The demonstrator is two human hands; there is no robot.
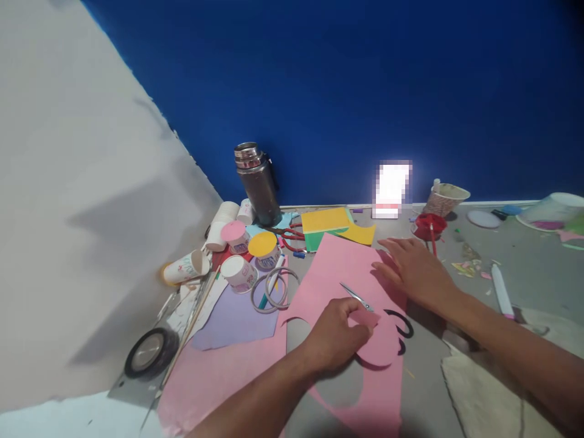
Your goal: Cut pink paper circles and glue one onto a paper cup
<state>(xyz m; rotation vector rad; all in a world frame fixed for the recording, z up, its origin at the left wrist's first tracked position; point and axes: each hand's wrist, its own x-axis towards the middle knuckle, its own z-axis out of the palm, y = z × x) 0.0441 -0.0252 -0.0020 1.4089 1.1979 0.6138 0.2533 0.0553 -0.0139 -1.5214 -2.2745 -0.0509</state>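
Observation:
My left hand point(335, 334) pinches a rounded pink paper cut-out point(376, 344) at its left edge, low in the middle of the view. Small scissors point(357, 297) lie on the pink paper just above that hand, blades pointing up-left, black handles point(401, 323) to the right. My right hand point(413, 267) rests flat, fingers spread, on the large pink paper sheet point(333, 267) that covers the grey floor.
At the left stand several paint pots point(249, 252), a steel flask point(258, 182), tape rolls point(150, 351) and a lilac sheet point(237, 316). Yellow and green paper point(333, 225) lies behind. A red cup point(429, 225), a paper cup point(444, 198) and a white marker point(502, 291) sit at the right.

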